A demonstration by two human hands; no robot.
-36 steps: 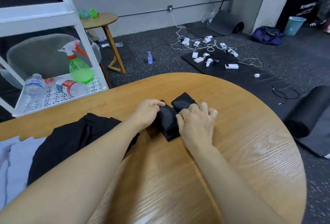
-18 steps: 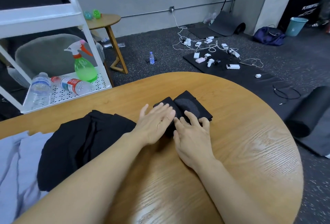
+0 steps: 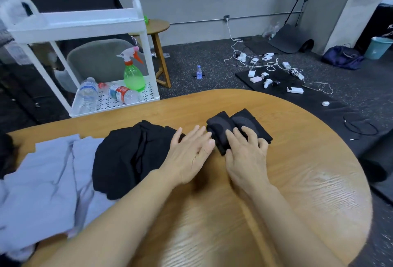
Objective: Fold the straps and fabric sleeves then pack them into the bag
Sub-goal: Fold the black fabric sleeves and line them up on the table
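A folded black sleeve (image 3: 238, 127) is lying on the desk (image 3: 308, 171), near its far edge, and is being pressed flat by the right hand (image 3: 247, 155), whose fingers are spread and only lightly bent over the near half of the fabric. The left hand (image 3: 192, 151) is being held flat, fingers straight and together, just left of the sleeve, fingertips close to its edge; contact cannot be told. A black bag (image 3: 131, 156) is lying to the left on the desk, beside pale grey cloth (image 3: 42, 181); whether it is open cannot be told. To finish the fold well, the layers are probably best being kept squared under the right palm while creases are being smoothed outward, so that nothing springs open when the sleeve is being lifted across to the bag
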